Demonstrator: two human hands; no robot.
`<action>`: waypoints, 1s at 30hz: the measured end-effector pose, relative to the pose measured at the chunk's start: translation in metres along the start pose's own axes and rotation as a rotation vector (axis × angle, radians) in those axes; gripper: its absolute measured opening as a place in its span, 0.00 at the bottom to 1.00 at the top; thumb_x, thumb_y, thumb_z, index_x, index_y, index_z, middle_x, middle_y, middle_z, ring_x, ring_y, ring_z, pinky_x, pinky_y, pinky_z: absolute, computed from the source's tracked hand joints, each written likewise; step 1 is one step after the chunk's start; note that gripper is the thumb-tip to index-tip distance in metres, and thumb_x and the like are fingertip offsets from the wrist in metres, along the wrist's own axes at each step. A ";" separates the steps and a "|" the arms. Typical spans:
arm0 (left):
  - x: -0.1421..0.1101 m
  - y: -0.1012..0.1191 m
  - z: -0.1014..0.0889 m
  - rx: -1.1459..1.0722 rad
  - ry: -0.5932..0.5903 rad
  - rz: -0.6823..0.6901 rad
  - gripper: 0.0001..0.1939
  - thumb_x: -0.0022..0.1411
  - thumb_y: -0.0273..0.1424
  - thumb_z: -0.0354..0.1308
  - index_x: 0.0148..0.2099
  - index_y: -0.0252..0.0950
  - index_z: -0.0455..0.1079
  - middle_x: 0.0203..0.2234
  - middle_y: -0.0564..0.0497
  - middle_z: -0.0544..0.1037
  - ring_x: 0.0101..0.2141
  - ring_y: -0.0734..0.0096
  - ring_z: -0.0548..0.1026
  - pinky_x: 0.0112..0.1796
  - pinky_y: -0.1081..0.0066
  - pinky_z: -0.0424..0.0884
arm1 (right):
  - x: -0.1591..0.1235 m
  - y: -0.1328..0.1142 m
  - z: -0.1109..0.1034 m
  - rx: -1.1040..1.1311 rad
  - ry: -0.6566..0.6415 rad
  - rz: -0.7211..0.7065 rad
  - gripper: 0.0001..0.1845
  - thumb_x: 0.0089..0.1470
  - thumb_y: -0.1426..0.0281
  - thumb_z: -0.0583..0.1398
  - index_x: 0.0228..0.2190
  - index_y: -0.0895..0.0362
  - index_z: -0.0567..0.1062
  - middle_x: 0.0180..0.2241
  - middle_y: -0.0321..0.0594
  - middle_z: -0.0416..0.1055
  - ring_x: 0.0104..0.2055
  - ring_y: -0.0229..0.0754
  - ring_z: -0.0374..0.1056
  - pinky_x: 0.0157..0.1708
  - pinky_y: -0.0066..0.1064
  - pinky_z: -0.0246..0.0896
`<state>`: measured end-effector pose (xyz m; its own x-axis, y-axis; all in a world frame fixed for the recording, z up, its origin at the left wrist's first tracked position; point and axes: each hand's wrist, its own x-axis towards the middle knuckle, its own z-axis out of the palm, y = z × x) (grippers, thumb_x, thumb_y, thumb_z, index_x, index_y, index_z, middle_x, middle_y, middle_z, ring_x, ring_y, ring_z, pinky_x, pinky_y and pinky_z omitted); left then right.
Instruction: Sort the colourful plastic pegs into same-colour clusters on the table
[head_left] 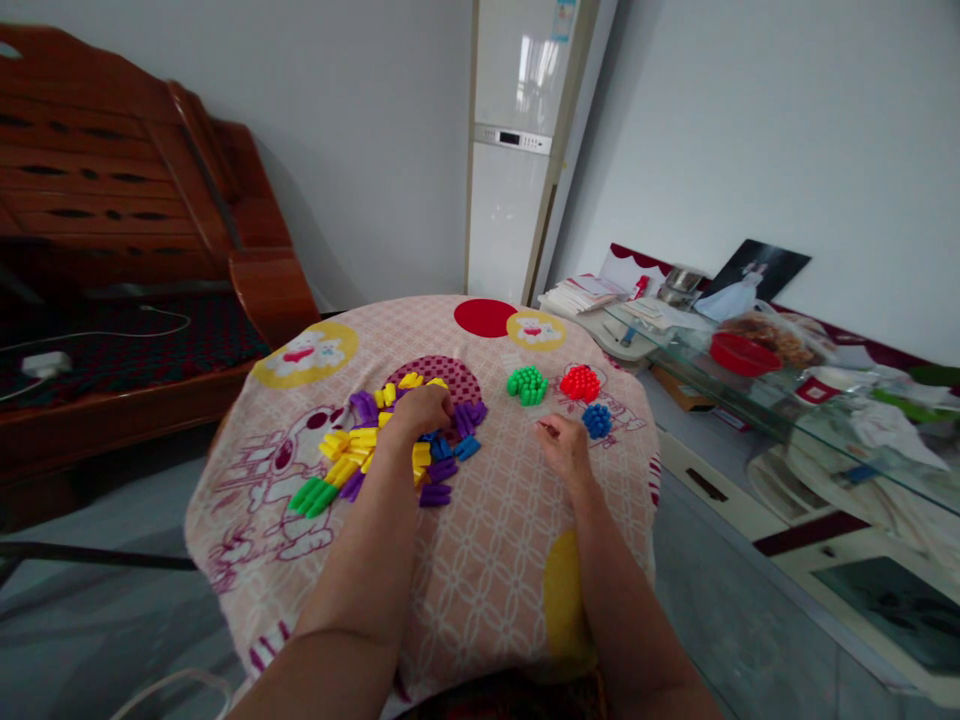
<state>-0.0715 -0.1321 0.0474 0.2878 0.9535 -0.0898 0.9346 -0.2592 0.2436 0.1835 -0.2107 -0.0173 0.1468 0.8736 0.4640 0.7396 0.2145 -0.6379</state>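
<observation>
My left hand (425,408) reaches down into a loose pile of small plastic blocks, its fingers curled and partly hidden. Yellow blocks (363,438), purple blocks (365,407) and blue blocks (466,447) lie around it; green blocks (313,496) are at the pile's near left edge. To the right, my right hand (566,441) rests low over the cloth with fingers pinched. Whatever is between its fingertips is too small to name. Beyond it, tight clusters stand by colour: a green cluster (527,386), a red cluster (580,383) and a blue cluster (598,421).
A patterned pink cloth (480,570) covers the round table. At right stands a glass-topped cabinet (780,420) with a red bowl (744,353), papers and bags. A wooden bench (135,250) is at left, and a tall white appliance (510,200) stands behind the table.
</observation>
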 end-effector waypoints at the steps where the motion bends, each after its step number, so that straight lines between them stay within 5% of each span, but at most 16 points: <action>1: 0.000 -0.002 -0.001 -0.013 0.011 0.009 0.14 0.47 0.25 0.57 0.38 0.37 0.77 0.33 0.49 0.81 0.35 0.65 0.77 0.32 0.74 0.66 | 0.000 0.000 0.000 0.004 0.002 -0.001 0.15 0.52 0.62 0.56 0.27 0.58 0.79 0.22 0.40 0.73 0.24 0.39 0.66 0.26 0.27 0.55; 10: 0.007 -0.008 0.006 -0.043 -0.009 0.038 0.18 0.42 0.29 0.64 0.40 0.35 0.76 0.36 0.45 0.81 0.38 0.57 0.77 0.36 0.69 0.70 | -0.001 -0.001 0.000 0.049 -0.007 0.015 0.15 0.51 0.61 0.56 0.26 0.58 0.78 0.20 0.38 0.71 0.23 0.38 0.64 0.25 0.27 0.54; 16: 0.010 -0.015 0.003 -0.737 -0.018 0.161 0.18 0.44 0.28 0.63 0.41 0.32 0.74 0.27 0.51 0.78 0.28 0.68 0.75 0.30 0.71 0.71 | 0.000 -0.007 0.001 0.199 -0.032 0.036 0.14 0.50 0.60 0.58 0.25 0.58 0.77 0.20 0.37 0.71 0.23 0.38 0.65 0.26 0.28 0.57; 20: 0.016 0.010 0.012 -1.024 0.012 0.327 0.21 0.43 0.29 0.65 0.42 0.31 0.72 0.29 0.50 0.78 0.30 0.70 0.76 0.33 0.70 0.73 | 0.000 -0.013 0.005 0.398 -0.121 0.139 0.16 0.49 0.58 0.59 0.29 0.58 0.76 0.20 0.35 0.70 0.20 0.36 0.63 0.20 0.26 0.56; 24: 0.021 0.047 0.031 -1.011 0.042 0.439 0.20 0.44 0.26 0.64 0.43 0.31 0.73 0.30 0.49 0.79 0.28 0.71 0.77 0.32 0.71 0.73 | 0.000 -0.017 0.008 0.567 -0.199 0.241 0.18 0.47 0.57 0.61 0.35 0.59 0.76 0.19 0.32 0.68 0.15 0.33 0.59 0.15 0.24 0.53; 30: 0.018 0.077 0.045 -0.943 0.125 0.503 0.17 0.48 0.24 0.62 0.43 0.32 0.74 0.31 0.48 0.80 0.31 0.70 0.78 0.34 0.72 0.74 | 0.002 -0.021 0.005 0.661 -0.192 0.307 0.16 0.41 0.58 0.64 0.29 0.58 0.74 0.18 0.33 0.69 0.15 0.33 0.59 0.14 0.25 0.52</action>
<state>0.0154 -0.1420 0.0211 0.5206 0.7937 0.3146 0.1612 -0.4532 0.8767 0.1649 -0.2107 -0.0063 0.1210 0.9842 0.1294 0.1267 0.1140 -0.9854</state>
